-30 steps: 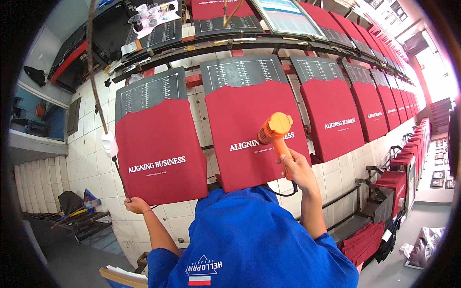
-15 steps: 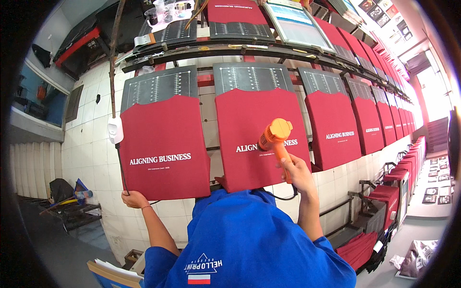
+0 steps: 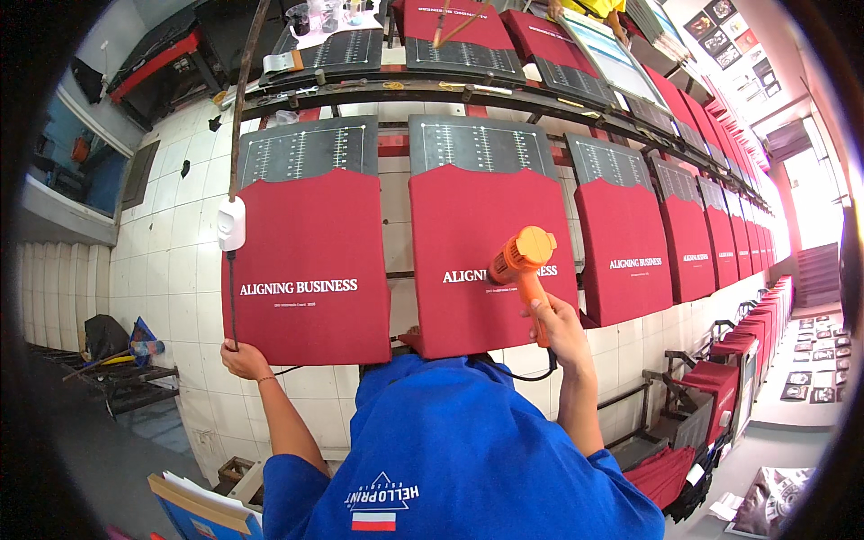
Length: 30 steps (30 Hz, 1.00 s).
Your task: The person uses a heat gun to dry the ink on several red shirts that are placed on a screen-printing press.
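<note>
My right hand [image 3: 564, 337] is wrapped round the handle of an orange hair dryer [image 3: 531, 247]. Its barrel points down at the white lettering on a red shirt [image 3: 490, 216] stretched over a dark board. Part of that lettering is hidden behind the dryer. At the left, my left hand [image 3: 245, 359] is closed on a black cord [image 3: 233, 306] by the lower left corner of another red printed shirt [image 3: 306, 234]. The cord runs up to a white socket connector [image 3: 231, 223], which hangs from a long brown cable or rod [image 3: 243, 108].
More red shirts on boards [image 3: 621, 261] stretch away to the right. Behind a dark rail [image 3: 378, 97] lies a second row, where a person in yellow [image 3: 594, 7] handles a framed screen [image 3: 621, 67]. A blue box of papers [image 3: 193, 508] stands at lower left.
My left hand has risen slightly with the cord, and the connector has shifted right. The dryer stays over the lettering. Across the rail, the framed screen has moved right, uncovering a red shirt.
</note>
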Available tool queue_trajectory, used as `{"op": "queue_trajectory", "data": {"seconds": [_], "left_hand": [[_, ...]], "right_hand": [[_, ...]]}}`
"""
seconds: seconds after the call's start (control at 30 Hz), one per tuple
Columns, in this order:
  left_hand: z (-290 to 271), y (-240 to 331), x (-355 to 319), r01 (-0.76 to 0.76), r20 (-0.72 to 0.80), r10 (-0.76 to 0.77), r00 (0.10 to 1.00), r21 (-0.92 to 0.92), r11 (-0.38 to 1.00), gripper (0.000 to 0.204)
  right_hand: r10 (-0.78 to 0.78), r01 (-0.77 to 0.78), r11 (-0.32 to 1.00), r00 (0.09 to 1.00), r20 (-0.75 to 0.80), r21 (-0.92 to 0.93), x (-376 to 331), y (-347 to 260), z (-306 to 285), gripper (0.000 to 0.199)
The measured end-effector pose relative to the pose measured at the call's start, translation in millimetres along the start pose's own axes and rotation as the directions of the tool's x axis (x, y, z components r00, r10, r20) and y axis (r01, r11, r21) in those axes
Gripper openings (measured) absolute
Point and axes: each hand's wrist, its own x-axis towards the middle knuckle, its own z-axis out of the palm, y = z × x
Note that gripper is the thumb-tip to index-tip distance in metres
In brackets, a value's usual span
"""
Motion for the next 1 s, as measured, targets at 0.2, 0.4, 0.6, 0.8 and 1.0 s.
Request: {"op": "queue_trajectory", "data": {"seconds": [0.2, 0.4, 0.6, 0.8, 1.0], "left_hand": [[0, 1, 0, 0.05, -0.008, -0.051, 0.999, -0.06, 0.997, 0.044], [0, 3, -2, 0.085, -0.007, -0.086, 0.996, -0.085, 0.993, 0.045], [1, -1, 0, 0.091, 0.009, -0.091, 0.996, -0.095, 0.991, 0.045], [1, -2, 2, 0.102, 0.006, -0.102, 0.995, -0.075, 0.992, 0.045], [-2, 4, -2, 0.108, 0.011, -0.107, 0.994, -0.088, 0.99, 0.045]], "right_hand": [[-0.027, 0.029, 0.998, 0.999, 0.026, -0.049, 2, 1, 11, 0.039], [-0.013, 0.012, 1.0, 0.999, 0.048, 0.016, 6, 0, 15, 0.038], [0.014, -0.016, 1.0, 0.996, 0.085, 0.022, 8, -3, 16, 0.038], [0.023, -0.028, 0.999, 0.991, 0.128, 0.032, 8, -8, 17, 0.039], [0.033, -0.03, 0.999, 0.989, 0.145, -0.02, 10, -10, 18, 0.039]]}}
